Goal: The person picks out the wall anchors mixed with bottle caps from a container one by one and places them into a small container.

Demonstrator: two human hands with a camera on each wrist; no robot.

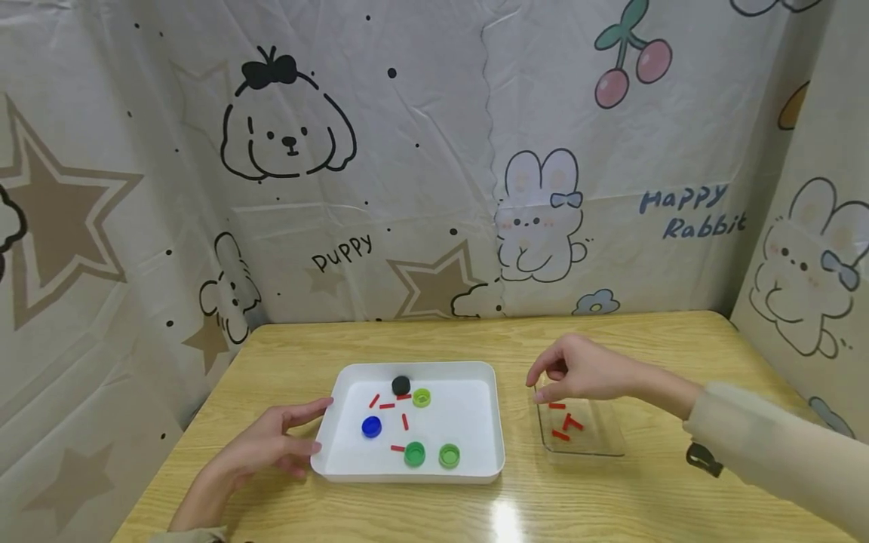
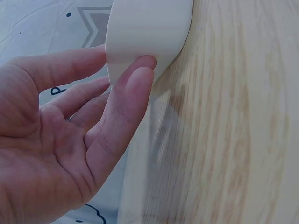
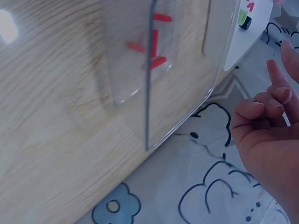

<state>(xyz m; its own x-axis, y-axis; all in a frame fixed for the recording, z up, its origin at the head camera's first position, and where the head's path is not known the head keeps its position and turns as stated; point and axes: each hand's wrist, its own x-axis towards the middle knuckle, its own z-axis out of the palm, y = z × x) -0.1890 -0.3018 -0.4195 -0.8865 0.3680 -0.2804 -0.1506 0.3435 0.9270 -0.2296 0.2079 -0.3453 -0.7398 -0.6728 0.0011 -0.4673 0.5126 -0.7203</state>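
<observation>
My left hand (image 1: 261,445) rests its fingertips against the left wall of a white tray (image 1: 475,415), fingers fairly straight; the left wrist view shows them touching the tray's end (image 2: 149,28). In the tray lie a blue cap (image 1: 371,427), a black cap (image 1: 401,385), several green caps (image 1: 449,455) and several short red sticks (image 1: 405,421). Over the left side of a clear box (image 1: 584,454) hovers my right hand (image 1: 587,369), thumb and index finger apart, the other fingers bent. Nothing shows between them. Several red sticks (image 1: 560,435) lie inside the box.
Both containers stand on a wooden table (image 1: 299,513), the clear box to the right of the tray. A printed cloth (image 1: 421,113) hangs behind and along the sides of the table. A dark clip (image 1: 704,458) sits by the right sleeve.
</observation>
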